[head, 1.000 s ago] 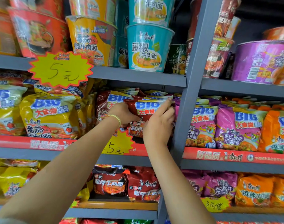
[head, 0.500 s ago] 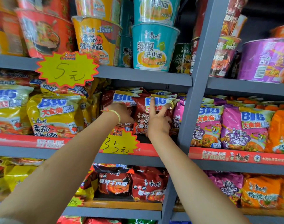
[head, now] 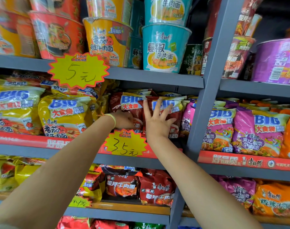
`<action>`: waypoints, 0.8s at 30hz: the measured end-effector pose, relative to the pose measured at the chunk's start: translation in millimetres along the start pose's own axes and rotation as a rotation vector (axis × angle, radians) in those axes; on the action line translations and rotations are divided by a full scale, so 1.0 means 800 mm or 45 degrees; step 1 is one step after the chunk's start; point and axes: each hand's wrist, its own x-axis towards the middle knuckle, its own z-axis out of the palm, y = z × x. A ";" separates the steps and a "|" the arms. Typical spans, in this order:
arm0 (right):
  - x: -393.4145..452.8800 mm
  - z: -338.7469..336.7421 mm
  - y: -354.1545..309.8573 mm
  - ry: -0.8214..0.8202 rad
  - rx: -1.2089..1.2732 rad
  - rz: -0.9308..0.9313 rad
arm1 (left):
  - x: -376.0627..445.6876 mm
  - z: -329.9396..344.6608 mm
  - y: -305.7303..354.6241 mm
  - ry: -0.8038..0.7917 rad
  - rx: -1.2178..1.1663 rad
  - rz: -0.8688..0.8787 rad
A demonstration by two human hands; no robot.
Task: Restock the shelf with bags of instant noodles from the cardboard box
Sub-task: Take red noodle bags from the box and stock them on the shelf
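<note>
- Two hands are on the red noodle bag [head: 164,116], standing on the middle shelf [head: 157,160].
- My right hand [head: 157,123] presses it, fingers spread; my left hand [head: 124,120] touches its edge, fingers hidden.
- I judge it light, soft, crinkly: better held by the sides.

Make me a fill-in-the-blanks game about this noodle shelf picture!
1. The right hand presses flat on a dark ____ noodle bag.
2. The starburst price tag under the hands reads ____ yuan.
3. The left hand has a ____ band around its wrist.
4. The teal noodle cups stand on the shelf ____ the bags.

Missing words: red; 3.5; yellow; above
</note>
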 end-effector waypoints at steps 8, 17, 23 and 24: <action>0.037 -0.008 0.017 -0.255 -0.037 0.126 | 0.006 0.008 -0.011 0.003 -0.053 -0.022; 0.020 -0.023 0.029 -0.260 -0.026 0.027 | -0.010 0.008 -0.011 0.057 -0.232 0.017; 0.008 -0.037 0.037 -0.039 0.097 -0.080 | -0.023 0.010 -0.001 0.243 -0.398 -0.079; 0.007 -0.039 0.038 0.012 0.168 -0.103 | -0.026 0.011 0.004 0.271 -0.388 -0.034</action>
